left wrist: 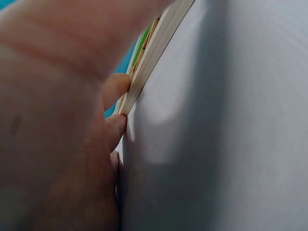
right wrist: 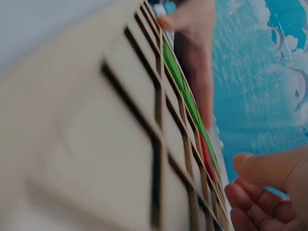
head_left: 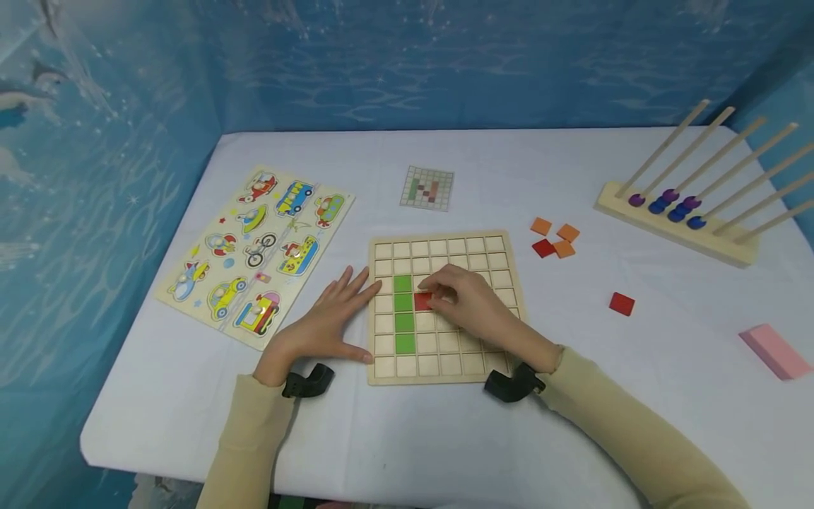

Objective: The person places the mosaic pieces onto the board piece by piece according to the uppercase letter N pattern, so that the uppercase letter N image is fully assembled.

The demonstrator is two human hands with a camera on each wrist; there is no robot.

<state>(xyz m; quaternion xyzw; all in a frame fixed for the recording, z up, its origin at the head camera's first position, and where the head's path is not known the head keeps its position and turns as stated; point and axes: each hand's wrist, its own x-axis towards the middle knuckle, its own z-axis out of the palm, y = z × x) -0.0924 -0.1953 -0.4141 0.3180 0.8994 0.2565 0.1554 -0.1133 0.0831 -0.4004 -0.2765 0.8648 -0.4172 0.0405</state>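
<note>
Beige sleeves (head_left: 620, 417) lead to the wooden grid board (head_left: 449, 343): left hand (head_left: 327, 322) spread against its left edge, right hand (head_left: 467, 300) curled over its inset red square tile (head_left: 421, 302) — whether pinching, I can't tell. Probably light, stiff (slick, too) — best taken by opposite edges.

- Four green square tiles (head_left: 403, 302), count them!
- Red square tiles (head_left: 621, 304): three!
- Orange square tiles (head_left: 568, 232), three as well!
- Seven slim wooden rods (head_left: 725, 150)!
- One pink rectangular block (head_left: 776, 351)!
</note>
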